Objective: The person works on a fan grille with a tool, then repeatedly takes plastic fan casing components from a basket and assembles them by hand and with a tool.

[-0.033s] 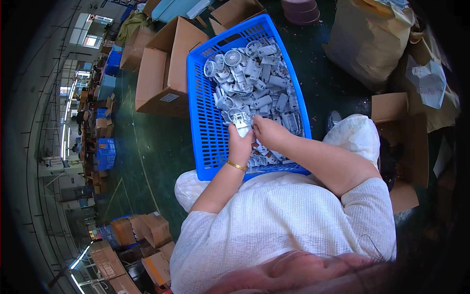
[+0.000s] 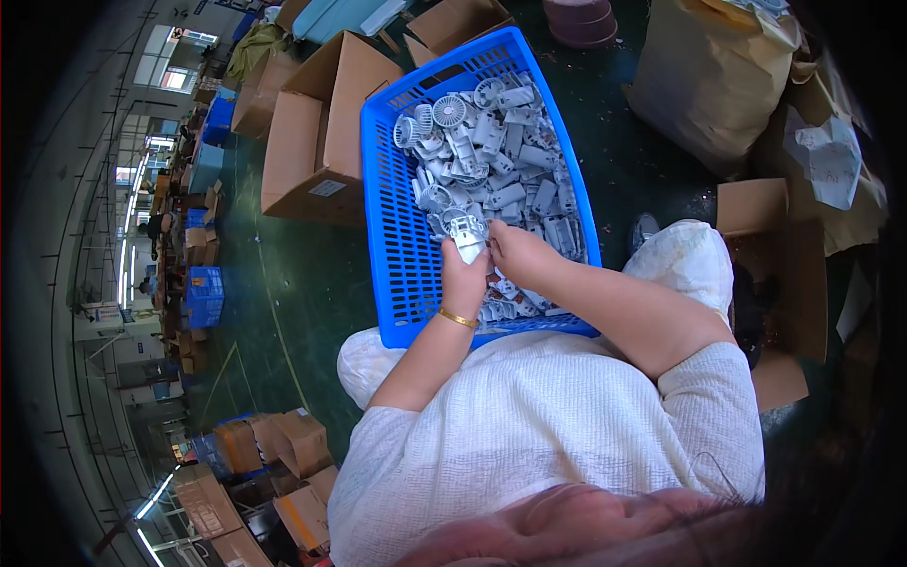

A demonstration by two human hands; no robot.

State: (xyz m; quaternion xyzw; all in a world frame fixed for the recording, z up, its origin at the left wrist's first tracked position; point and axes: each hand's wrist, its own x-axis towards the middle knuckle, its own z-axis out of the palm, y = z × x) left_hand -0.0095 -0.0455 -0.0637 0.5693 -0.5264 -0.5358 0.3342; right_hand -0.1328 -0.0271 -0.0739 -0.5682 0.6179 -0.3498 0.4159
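Note:
A white plastic fan housing [image 2: 467,236] is gripped in my left hand [image 2: 461,281], just above the pile in the blue basket. My right hand [image 2: 518,253] is closed against the housing's right side, fingers bent in a pinch; whatever sits between its fingertips is too small to make out. Beneath both hands lies a heap of pale grey-white plastic fan parts [image 2: 505,196], some with round slatted grilles [image 2: 449,111], others shaped like handle shells. The blue slatted basket [image 2: 376,203] holds them and stands between my knees.
Open cardboard boxes stand left of the basket [image 2: 345,118] and to the right [image 2: 803,283]. A large tan sack [image 2: 704,80] is at the far right, near a dark red round container [image 2: 579,21]. More stacked cartons [image 2: 293,439] are at lower left on the green floor [image 2: 255,274].

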